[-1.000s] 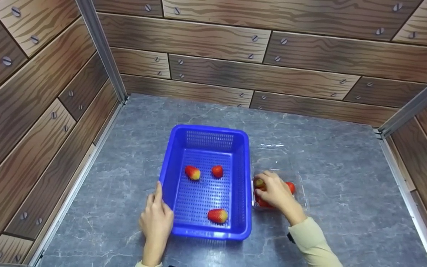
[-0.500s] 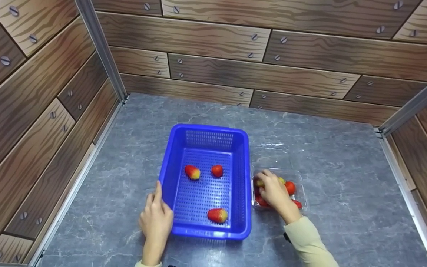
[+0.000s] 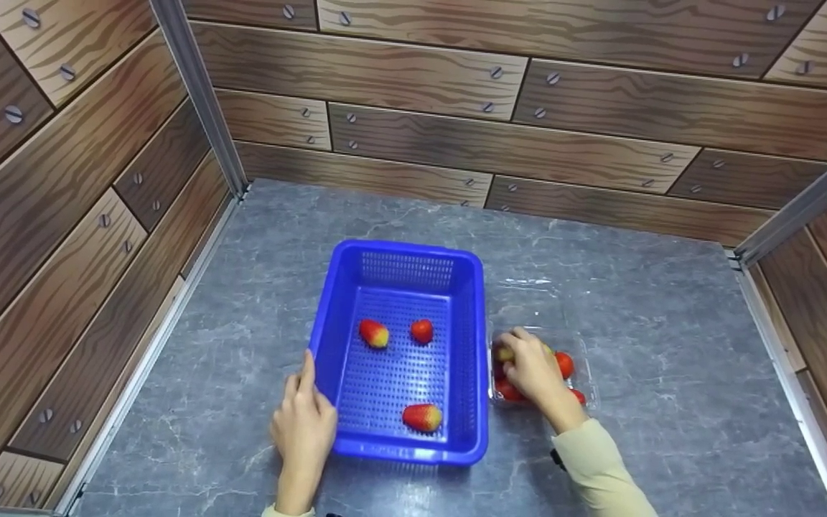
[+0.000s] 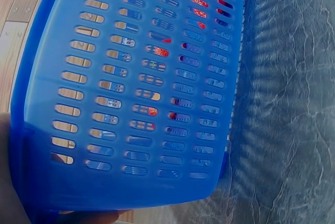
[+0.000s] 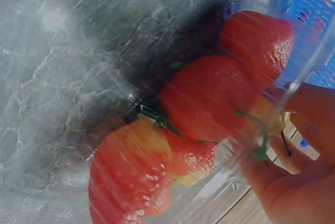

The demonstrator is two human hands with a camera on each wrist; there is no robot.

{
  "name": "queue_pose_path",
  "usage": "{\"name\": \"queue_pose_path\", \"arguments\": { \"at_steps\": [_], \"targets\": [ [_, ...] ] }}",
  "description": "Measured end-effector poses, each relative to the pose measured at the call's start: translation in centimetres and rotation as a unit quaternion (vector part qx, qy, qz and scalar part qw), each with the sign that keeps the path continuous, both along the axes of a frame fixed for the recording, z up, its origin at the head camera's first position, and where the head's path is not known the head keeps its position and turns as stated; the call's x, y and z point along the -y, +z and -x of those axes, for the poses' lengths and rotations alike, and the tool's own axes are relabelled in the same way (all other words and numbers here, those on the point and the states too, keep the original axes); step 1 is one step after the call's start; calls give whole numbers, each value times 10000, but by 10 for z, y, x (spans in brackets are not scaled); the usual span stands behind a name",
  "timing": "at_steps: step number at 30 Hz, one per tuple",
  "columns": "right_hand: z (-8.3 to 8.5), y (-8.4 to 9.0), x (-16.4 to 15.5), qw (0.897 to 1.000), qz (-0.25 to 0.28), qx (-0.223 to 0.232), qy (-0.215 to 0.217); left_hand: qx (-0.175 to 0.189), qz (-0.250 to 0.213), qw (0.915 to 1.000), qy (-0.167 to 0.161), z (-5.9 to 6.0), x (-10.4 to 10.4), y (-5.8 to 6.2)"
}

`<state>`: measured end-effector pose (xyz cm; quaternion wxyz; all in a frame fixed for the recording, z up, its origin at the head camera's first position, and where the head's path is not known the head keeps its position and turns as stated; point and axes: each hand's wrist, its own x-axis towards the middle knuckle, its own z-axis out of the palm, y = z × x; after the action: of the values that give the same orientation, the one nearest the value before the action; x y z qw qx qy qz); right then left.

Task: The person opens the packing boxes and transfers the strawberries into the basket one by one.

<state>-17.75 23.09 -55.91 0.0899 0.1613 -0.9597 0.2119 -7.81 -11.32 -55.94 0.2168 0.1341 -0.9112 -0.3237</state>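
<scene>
My left hand grips the rim of a blue plastic basket at its near left side, index finger lying along the edge. Inside lie two red-and-yellow strawberries and a smaller red fruit. To the right, my right hand reaches down into a clear plastic box, fingers curled round a yellowish fruit that they partly hide. Through the box wall, the right wrist view has a round red fruit and a strawberry beside the fingers.
The box's clear lid lies folded back behind it. Grey marbled tabletop surrounds both containers. Wood-patterned panels with metal corner posts enclose the back and sides.
My right hand has shifted slightly within the box, uncovering more of the red fruits on its right side. My left hand and the basket have stayed in place.
</scene>
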Motion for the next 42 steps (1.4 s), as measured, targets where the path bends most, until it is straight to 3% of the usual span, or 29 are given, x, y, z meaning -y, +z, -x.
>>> {"name": "queue_pose_path", "arguments": {
  "at_steps": [19,42],
  "targets": [
    [-3,29,3,9998,125,-57,-113,-89,-4,10000,17,0,1,-2],
    [-16,79,31,9958,397,-717,419,24,-40,10000,15,0,1,1]
  ]
}}
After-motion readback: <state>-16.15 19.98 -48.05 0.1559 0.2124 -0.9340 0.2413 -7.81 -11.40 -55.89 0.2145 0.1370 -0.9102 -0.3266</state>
